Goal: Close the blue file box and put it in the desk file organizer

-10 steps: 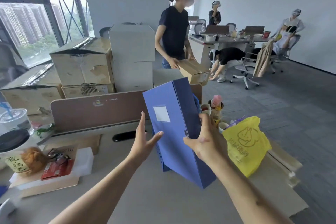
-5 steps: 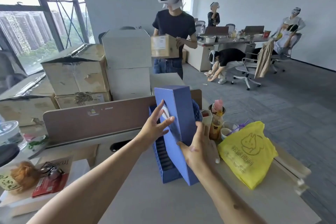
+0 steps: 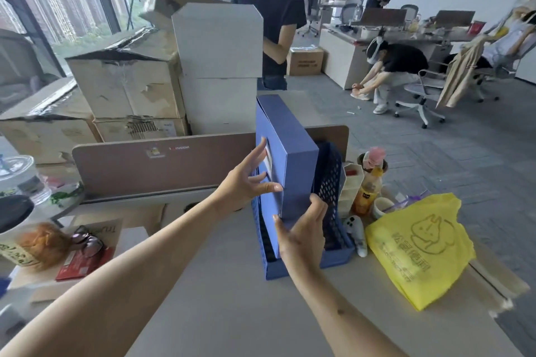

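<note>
Looking stiff and light, the file box (image 3: 298, 159) leans in the organizer (image 3: 329, 174), left hand (image 3: 246, 182) pressing its face open-fingered, right hand (image 3: 301, 230) seemingly pinching its narrow spine.

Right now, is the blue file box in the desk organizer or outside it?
In it: the blue file box stands nearly upright, its lower end inside the mesh organizer.

Bright window daylight — fisheye edges
</note>
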A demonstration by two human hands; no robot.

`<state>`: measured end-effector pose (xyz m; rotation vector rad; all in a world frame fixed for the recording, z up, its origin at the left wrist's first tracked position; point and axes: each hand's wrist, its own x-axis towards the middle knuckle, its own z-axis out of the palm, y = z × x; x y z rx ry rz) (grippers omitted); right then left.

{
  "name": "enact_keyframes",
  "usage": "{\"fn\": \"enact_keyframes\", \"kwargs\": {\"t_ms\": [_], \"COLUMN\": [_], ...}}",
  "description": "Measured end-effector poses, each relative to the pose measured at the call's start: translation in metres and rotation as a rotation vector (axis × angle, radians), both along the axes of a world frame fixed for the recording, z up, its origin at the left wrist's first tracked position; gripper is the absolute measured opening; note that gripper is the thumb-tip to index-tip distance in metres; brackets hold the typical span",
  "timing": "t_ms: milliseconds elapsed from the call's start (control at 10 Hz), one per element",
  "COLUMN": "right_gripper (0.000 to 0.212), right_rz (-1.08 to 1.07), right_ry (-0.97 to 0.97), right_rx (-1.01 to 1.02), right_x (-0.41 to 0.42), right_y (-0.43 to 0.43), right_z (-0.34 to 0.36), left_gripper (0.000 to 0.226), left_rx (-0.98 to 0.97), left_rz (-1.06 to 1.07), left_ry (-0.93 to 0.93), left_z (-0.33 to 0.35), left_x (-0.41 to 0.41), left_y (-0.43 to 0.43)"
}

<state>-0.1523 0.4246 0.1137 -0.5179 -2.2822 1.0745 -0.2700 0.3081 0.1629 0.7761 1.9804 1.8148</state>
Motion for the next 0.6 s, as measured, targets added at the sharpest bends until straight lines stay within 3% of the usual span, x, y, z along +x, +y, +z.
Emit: {"fn": "enact_keyframes", "kwargs": {"t_ms": [400, 600], "right_gripper": [0.070, 0.072], "right_rz": [0.002, -0.045], "right_ry": [-0.204, -0.298], "right_rx": [-0.183, -0.159], "right_x": [-0.010, -0.009], "right_y": [-0.002, 0.000], "right_z": [-0.098, -0.099], "left_gripper": [0.105, 0.098], "left_rx": [-0.250, -0.327], "left_rz": [0.094, 0.107], "left_ry": [-0.090, -0.086], "left_z": [-0.061, -0.070], "left_x": [0.005, 0.018], "left_y": [-0.014, -0.009]}}
